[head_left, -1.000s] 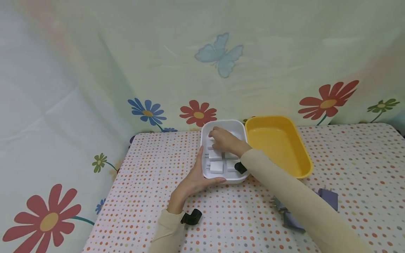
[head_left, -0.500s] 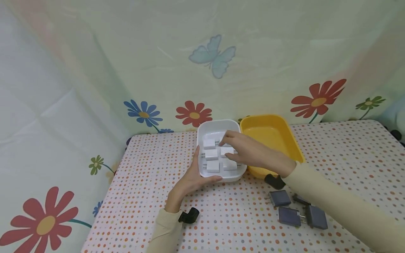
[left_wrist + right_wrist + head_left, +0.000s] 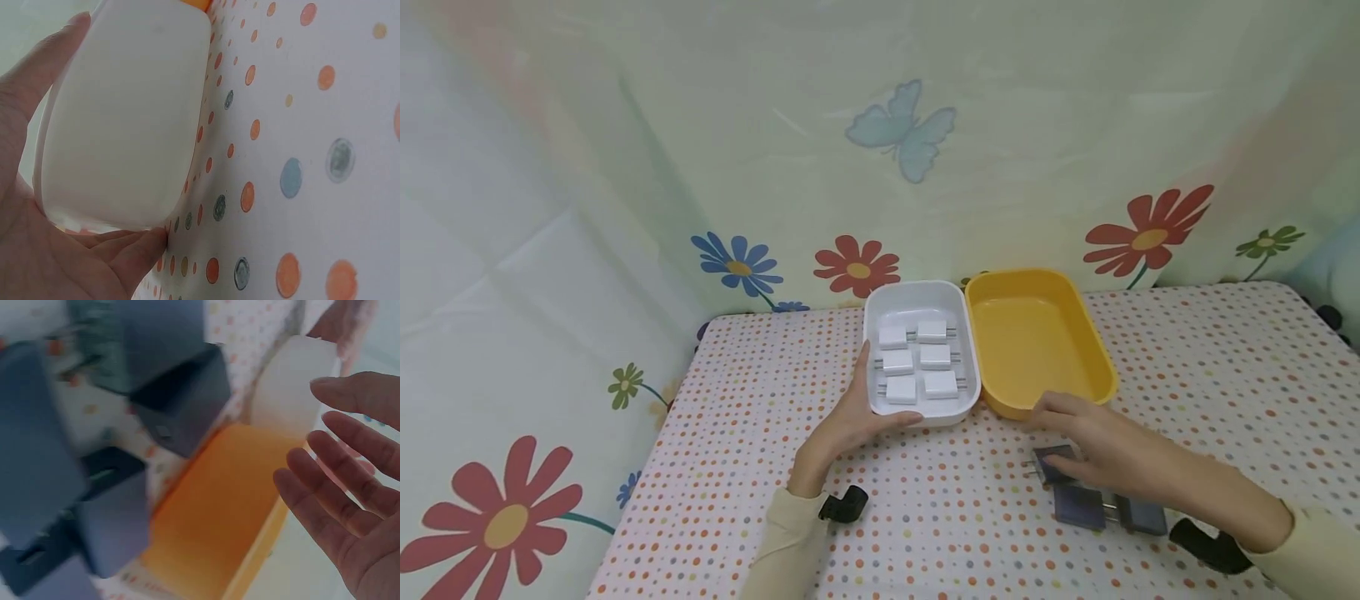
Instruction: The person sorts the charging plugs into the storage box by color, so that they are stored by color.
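My left hand holds the near left corner of a white tray, thumb along its front and fingers along its left side. The tray's plain outer wall fills much of the left wrist view. Several white plug-in phone chargers lie inside in two columns, prongs pointing sideways. My right hand hovers with spread fingers, nothing in them, over a group of dark grey chargers on the table. It partly hides them in the head view. In the right wrist view, the dark chargers appear large and blurred.
A yellow tray with nothing in it stands against the white tray's right side. The table has a dotted cover. A flowered curtain hangs behind the table's back edge and along its left.
My right hand has left the white tray and moved right and nearer, to above the dark chargers. The white chargers now show uncovered. My left hand has stayed at the tray's corner.
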### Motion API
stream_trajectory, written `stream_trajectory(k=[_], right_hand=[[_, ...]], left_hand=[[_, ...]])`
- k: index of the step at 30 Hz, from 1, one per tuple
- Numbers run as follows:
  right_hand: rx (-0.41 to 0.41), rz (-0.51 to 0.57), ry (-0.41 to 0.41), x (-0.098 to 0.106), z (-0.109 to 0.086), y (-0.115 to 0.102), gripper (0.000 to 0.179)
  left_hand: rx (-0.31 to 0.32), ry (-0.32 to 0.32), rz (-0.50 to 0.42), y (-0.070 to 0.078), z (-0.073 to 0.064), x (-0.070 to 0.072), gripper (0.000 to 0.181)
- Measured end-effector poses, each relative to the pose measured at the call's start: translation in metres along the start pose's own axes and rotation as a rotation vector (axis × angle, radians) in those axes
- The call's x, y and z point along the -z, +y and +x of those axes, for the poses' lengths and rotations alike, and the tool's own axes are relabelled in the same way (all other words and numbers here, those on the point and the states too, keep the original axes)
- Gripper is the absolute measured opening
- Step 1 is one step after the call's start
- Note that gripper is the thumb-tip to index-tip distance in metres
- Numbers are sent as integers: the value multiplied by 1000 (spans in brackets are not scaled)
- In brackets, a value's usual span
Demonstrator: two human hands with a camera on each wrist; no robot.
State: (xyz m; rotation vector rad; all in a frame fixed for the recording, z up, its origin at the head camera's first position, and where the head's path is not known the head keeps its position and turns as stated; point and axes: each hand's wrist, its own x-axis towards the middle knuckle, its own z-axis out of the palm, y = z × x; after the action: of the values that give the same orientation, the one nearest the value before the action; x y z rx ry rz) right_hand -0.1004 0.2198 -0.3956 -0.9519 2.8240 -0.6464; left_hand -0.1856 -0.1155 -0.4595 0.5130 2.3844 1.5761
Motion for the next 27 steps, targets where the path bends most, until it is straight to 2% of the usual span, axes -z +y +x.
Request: stream_trajectory(k=[4, 10, 17, 22, 27], right_hand=[[-3, 8, -28, -13, -11, 11, 41], [-47, -52, -31, -28, -11, 16, 44], [-89, -55, -46, -32, -7, 18, 46], [-120, -62, -87, -34, -5, 17, 48], [-137, -33, -94, -38, -6, 16, 48]], left_hand=[[-2, 2, -5, -2, 1, 1, 135], [-11, 2, -10, -3, 1, 0, 134], [-1, 3, 8, -2, 1, -1, 135], [-10, 2, 4, -2, 1, -1, 134], [-12, -4, -4, -1, 0, -1, 134]])
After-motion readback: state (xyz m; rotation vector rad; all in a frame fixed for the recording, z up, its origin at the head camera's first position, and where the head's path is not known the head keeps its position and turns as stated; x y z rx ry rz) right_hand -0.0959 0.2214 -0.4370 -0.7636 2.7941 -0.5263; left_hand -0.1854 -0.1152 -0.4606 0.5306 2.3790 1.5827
